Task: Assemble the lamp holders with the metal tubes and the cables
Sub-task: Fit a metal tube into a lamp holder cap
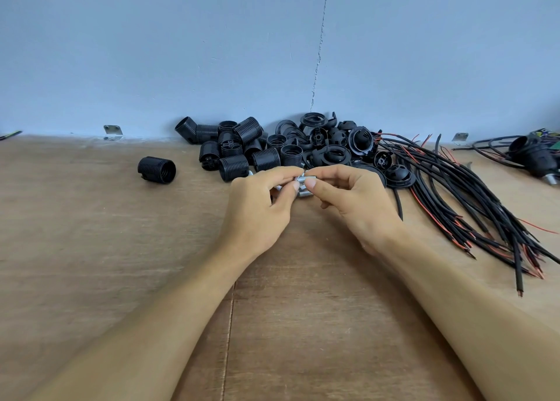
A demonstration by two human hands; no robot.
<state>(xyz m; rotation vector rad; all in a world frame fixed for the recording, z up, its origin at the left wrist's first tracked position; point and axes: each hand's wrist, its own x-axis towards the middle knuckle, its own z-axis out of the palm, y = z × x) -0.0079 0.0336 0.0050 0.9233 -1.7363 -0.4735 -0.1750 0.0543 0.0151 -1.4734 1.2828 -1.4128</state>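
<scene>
Bare and angled inward, my left forearm (151, 325) and right forearm (469, 309) come up from the bottom corners and meet over the middle of the counter (91, 249). My left hand (257, 207) and right hand (354, 200) sit thumb to thumb, fingers curled. Both pinch a small cluster of silvery metal tubes (301, 182) between thumb and fingertips, just above the wood. I cannot tell how many tubes are in the cluster.

Just behind the hands is the pile of black threaded lamp holders (239, 149), jumbled on their sides and ends against the wall (181, 52). One single holder (156, 169) lies on its side well to the left of the pile, apart from the rest. Right of the threaded pieces, touching them, is a heap of black caps and rings (333, 140); some reach down to beside my right fingers.

Further right the cables (454, 194) fan out across the counter, black with red strands showing and bare ends pointing toward me. At the far right edge a wired holder (536, 158) lies among more leads, partly cut off. Two small metal brackets, the left bracket (113, 131) and the right bracket (460, 136), sit where counter meets wall.
</scene>
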